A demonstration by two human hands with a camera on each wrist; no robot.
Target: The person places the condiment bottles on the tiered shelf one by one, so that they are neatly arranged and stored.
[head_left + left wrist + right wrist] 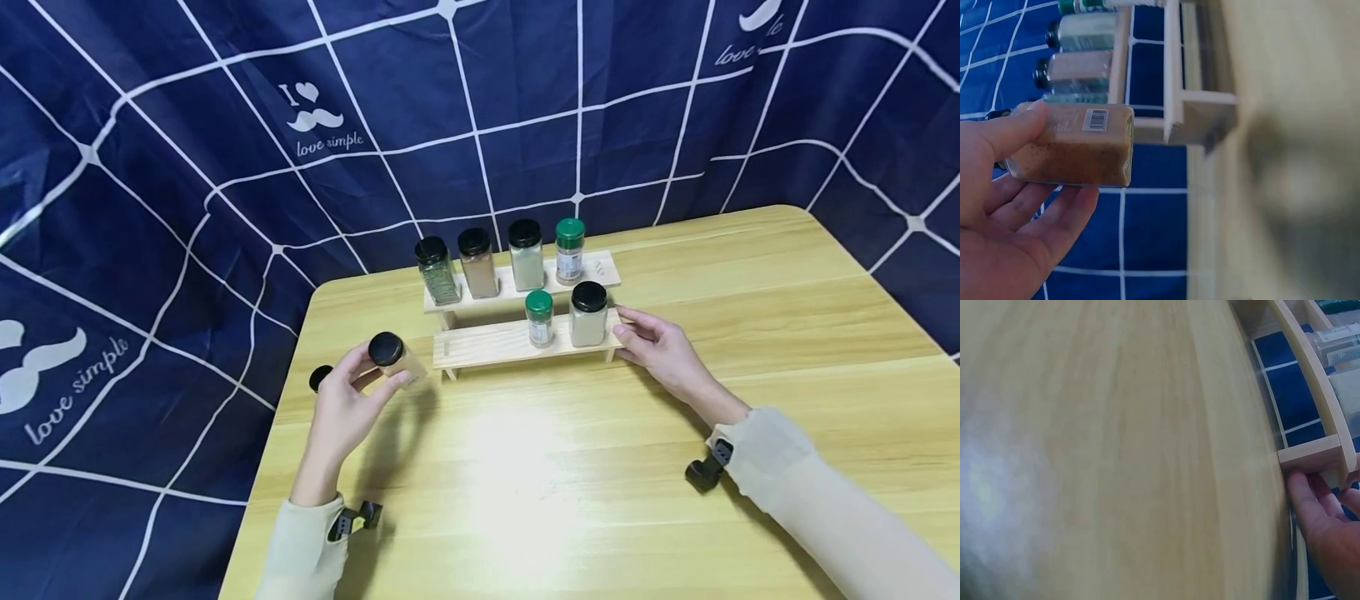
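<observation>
My left hand [347, 410] holds a clear square spice jar [1075, 147] with a black lid and brownish-orange powder, tilted in the air just left of the wooden spice rack [480, 346]. Thumb and fingers lie on opposite sides of the jar; its barcode label faces up in the left wrist view. At the rack's other end, my right hand [666, 354] grips the end of the lower shelf, fingers against the end leg [1313, 455]. On that shelf stand a small green-lidded jar [539, 319] and a black-lidded jar [588, 315] of pale powder, both toward the right.
The rear shelf holds a jar of green flakes [439, 271], a brown-powder jar [478, 264], a pale-green jar [527, 257] and a green-lidded jar [569, 252]. Behind my left hand a black lid [320, 377] shows. A dark blue checked cloth [517, 125] hangs behind the table [750, 317].
</observation>
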